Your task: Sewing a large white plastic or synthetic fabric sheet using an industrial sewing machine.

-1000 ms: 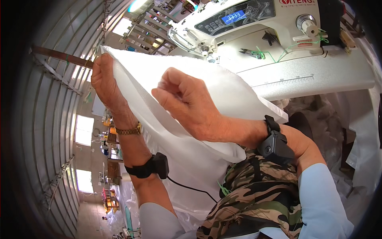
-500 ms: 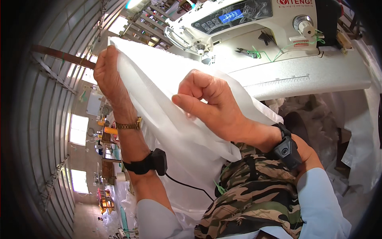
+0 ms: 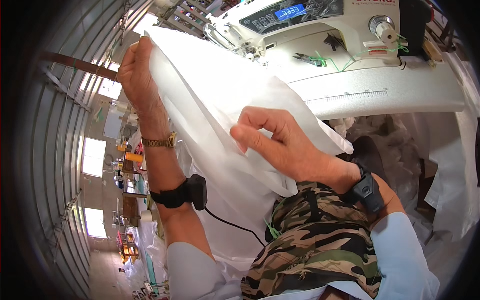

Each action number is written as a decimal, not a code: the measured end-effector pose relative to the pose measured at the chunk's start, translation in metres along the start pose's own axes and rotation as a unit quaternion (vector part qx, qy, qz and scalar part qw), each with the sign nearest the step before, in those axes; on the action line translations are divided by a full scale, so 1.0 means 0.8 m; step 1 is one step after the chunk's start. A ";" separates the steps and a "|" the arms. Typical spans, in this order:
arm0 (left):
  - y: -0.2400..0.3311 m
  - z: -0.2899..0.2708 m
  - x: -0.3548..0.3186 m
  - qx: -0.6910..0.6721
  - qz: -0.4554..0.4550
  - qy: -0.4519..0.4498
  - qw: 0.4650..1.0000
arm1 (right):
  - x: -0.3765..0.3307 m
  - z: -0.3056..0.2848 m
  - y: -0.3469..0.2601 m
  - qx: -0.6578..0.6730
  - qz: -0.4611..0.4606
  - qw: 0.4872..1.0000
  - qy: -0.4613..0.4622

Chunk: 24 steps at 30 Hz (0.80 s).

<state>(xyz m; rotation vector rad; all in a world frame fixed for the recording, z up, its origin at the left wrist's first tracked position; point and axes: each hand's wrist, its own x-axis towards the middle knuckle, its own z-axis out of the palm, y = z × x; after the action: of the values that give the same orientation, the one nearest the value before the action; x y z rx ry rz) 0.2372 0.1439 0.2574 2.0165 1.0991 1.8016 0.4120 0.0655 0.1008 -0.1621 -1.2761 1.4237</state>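
A wide sheet of white fabric (image 3: 215, 75) stretches in front of me, its folds hanging toward my lap. At its upper left corner my left hand (image 3: 136, 75) is raised, with thumb and fingers pinched shut on the edge. My right hand (image 3: 275, 140) is over the middle of the sheet, beside a long fold. Its fingers are curled in toward the thumb, and the fingertips are partly hidden, so what they grip does not show. Behind the fabric stands a white sewing machine (image 3: 320, 37); the cloth's bright far part reaches below its needle end.
Small dark thread snips (image 3: 306, 59) and green thread (image 3: 340, 62) lie on the machine bed (image 3: 380, 95), which has a ruler along it. Crumpled translucent sheeting (image 3: 390, 145) is below the bed at right. A cable (image 3: 235, 231) runs from the band on my left forearm.
My left hand has lifted the fabric corner slightly higher. The right hand has shifted a little right and down along the fold.
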 end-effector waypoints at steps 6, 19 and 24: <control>-0.010 -0.006 0.007 0.006 0.019 -0.014 1.000 | -0.008 0.021 -0.002 -0.297 -0.164 0.938 0.068; 0.011 -0.044 -0.030 0.065 0.169 0.115 0.977 | 0.006 -0.024 -0.030 -0.435 -0.232 0.832 0.255; 0.022 -0.065 -0.039 0.198 0.219 0.182 0.938 | 0.011 -0.042 -0.022 -0.452 -0.170 0.842 0.241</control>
<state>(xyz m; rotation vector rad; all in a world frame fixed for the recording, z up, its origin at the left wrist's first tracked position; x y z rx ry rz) 0.1963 0.0953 0.2558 2.3631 1.2725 2.4194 0.4439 0.0873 0.1048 -0.8305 -1.3582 0.3384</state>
